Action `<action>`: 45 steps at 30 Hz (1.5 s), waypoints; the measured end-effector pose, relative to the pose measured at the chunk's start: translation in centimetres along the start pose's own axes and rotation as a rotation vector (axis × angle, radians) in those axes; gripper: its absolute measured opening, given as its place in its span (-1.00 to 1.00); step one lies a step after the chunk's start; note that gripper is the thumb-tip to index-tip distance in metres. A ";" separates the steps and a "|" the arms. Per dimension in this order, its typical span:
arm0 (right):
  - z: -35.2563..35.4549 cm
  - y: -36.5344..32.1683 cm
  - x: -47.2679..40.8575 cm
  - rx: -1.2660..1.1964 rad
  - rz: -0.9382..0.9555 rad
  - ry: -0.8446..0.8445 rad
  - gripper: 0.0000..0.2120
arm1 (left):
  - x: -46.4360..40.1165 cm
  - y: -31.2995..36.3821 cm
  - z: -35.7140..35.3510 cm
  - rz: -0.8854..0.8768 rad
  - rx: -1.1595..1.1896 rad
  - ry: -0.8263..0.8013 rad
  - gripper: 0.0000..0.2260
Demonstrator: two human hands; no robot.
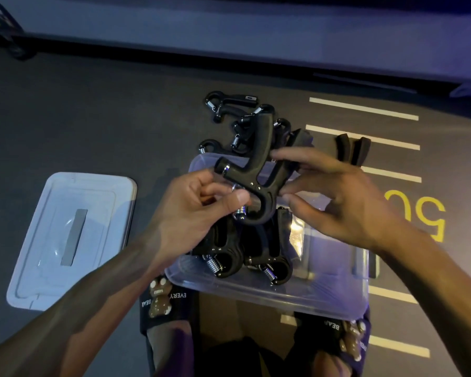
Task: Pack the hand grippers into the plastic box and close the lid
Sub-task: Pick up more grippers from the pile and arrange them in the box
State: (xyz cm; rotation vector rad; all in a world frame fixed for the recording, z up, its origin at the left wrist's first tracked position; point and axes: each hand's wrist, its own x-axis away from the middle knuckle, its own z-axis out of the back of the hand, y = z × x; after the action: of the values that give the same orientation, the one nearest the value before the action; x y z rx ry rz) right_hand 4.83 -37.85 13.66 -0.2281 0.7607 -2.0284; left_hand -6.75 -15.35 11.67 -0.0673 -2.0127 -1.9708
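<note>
While the left hand (199,210) pinches a black hand gripper (256,170) near its spring end, thumb and curled fingers closed on it, the unit sits in the air above the clear plastic box (269,293). Right hand (335,197): fingers spread and lightly bent, tips at the gripper's handle on the opp. side; whether they grip or only touch cannot be told (motion blur).

Box: lid off, resting on the dark floor (79,118) just ahead of the person's feet. Approx. two packed grippers (245,257) lie inside, side by side, coil springs toward the near wall.

Lid (71,240): flat on the floor, left of the box, well apart from it.

Unpacked stock: a pile of loose grippers (237,118) lies just beyond the box's far rim; one more gripper (352,149) lies apart to the right, on the white floor stripes (365,110).

Slippers (161,300) with bear charms show at the near edge.
</note>
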 end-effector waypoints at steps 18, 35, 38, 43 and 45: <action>-2.0 -0.7 1.0 -0.297 -0.707 0.137 -0.81 | 1.1 -0.8 -0.6 -0.069 -0.434 -0.163 -0.72; -9.0 2.1 2.2 0.149 -0.832 -0.262 -0.65 | -0.4 -6.0 2.7 -0.393 -1.042 0.100 -0.71; -9.4 2.2 2.4 0.102 -0.840 -0.242 -0.65 | -0.4 -6.0 2.7 -0.378 -1.056 0.094 -0.70; -9.7 1.5 2.5 0.138 -0.779 -0.234 -0.64 | -0.5 -6.1 2.7 -0.386 -1.058 0.091 -0.71; -9.8 1.0 2.5 0.120 -0.767 -0.240 -0.65 | -0.5 -6.1 2.7 -0.388 -1.061 0.090 -0.71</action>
State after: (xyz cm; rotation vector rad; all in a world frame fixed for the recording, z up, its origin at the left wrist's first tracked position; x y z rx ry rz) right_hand -0.16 -36.15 4.91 -0.7714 0.4219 -2.6814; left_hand -8.41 -12.88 5.64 0.1796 -0.7568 -2.9873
